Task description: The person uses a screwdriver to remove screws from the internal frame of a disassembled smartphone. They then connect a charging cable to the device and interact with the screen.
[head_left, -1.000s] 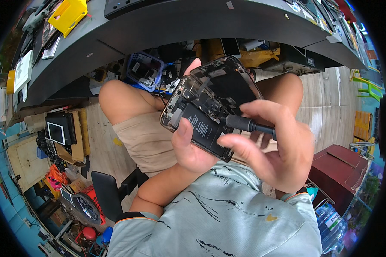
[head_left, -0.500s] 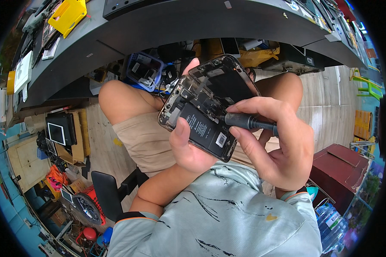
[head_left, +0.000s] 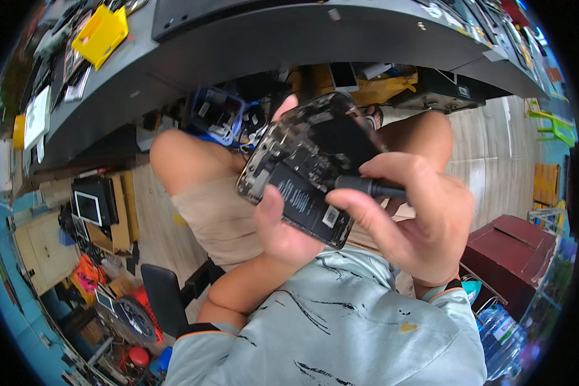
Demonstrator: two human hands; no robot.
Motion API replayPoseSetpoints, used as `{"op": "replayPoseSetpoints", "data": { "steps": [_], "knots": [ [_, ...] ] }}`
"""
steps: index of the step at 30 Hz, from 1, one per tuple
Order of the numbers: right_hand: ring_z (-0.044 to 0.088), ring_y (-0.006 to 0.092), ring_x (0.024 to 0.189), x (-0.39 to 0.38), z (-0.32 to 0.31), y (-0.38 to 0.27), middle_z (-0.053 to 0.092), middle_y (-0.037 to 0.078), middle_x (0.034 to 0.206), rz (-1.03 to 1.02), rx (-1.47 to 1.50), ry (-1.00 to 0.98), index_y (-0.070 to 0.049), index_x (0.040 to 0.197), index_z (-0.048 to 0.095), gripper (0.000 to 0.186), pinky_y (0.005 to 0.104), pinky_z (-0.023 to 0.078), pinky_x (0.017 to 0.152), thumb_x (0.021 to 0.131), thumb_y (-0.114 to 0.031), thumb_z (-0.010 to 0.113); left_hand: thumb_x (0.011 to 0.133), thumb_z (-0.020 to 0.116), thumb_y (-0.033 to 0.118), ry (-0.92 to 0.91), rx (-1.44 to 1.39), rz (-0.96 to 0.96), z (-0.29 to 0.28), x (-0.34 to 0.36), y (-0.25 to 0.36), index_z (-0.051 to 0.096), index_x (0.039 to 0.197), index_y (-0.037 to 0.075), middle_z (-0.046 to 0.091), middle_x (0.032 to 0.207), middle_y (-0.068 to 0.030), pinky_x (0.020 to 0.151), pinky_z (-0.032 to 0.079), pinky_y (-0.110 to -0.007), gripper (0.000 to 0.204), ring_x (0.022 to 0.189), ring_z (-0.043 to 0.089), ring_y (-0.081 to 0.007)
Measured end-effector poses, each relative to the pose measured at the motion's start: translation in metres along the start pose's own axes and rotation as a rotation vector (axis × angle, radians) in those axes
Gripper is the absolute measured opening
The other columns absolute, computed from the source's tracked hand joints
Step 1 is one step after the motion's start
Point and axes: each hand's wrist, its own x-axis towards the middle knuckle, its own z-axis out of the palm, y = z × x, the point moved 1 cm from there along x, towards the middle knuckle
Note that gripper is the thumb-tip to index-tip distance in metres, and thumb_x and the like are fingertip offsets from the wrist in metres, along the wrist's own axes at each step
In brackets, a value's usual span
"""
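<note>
An opened smartphone (head_left: 267, 161) lies tilted above my lap, its inner parts bare. Its black battery (head_left: 307, 198) has a white square code near the lower end. The screen half (head_left: 344, 136) stands folded up along the far right side and looks smeared by motion. My left hand (head_left: 283, 235) grips the phone from below, thumb on the near left edge and a fingertip past the far edge. Between thumb and fingers, my right hand (head_left: 428, 222) pinches a black cylindrical tool (head_left: 357, 186), its thick end over the phone beside the battery. The tool's tip is too blurred to make out.
A dark grey desk (head_left: 238, 48) curves across the far side, holding a yellow plastic holder (head_left: 101, 36). Beneath it sits a blue basket (head_left: 217, 116) with cables. A black armrest (head_left: 164, 299) is at left, a dark red box (head_left: 511, 257) and a water bottle (head_left: 500, 338) at right.
The tool and my right thumb have shifted slightly left over the phone. The phone's screen half has dipped a little nearer and now looks blurred. My left hand keeps its grip.
</note>
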Motion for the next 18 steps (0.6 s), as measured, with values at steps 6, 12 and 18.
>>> {"op": "replayPoseSetpoints", "data": {
  "steps": [6, 12, 18],
  "knots": [
    [0.081, 0.0282, 0.084, 0.002, 0.006, 0.005, 0.079, 0.017, 0.102, -0.035, 0.093, 0.007, 0.007, 0.116, 0.071, 0.047, 0.0335, 0.063, 0.069, 0.080, -0.006, 0.099, 0.100, 0.055, 0.076, -0.054, -0.027, 0.042, 0.000, 0.004, -0.001, 0.046, 0.164, 0.005, 0.062, 0.151, -0.0206, 0.113, 0.056, -0.052, 0.096, 0.134, 0.066, -0.0364],
    [0.077, 0.0316, 0.077, -0.004, 0.001, 0.010, 0.076, 0.020, 0.105, -0.001, 0.042, -0.042, 0.007, 0.124, 0.067, 0.044, 0.0372, 0.061, 0.064, 0.089, -0.006, 0.089, 0.100, 0.056, 0.076, -0.029, 0.045, 0.016, 0.006, 0.003, -0.001, 0.042, 0.166, 0.006, 0.062, 0.151, -0.0205, 0.113, 0.056, -0.053, 0.097, 0.135, 0.065, -0.0367],
    [0.077, 0.0296, 0.079, -0.001, 0.009, 0.009, 0.076, 0.020, 0.107, -0.045, 0.144, 0.041, 0.008, 0.124, 0.068, 0.043, 0.0366, 0.061, 0.066, 0.090, -0.007, 0.090, 0.099, 0.057, 0.079, -0.051, 0.030, -0.037, -0.002, -0.001, 0.000, 0.037, 0.169, 0.007, 0.056, 0.158, -0.0201, 0.117, 0.054, -0.055, 0.102, 0.143, 0.060, -0.0373]
  ]
}}
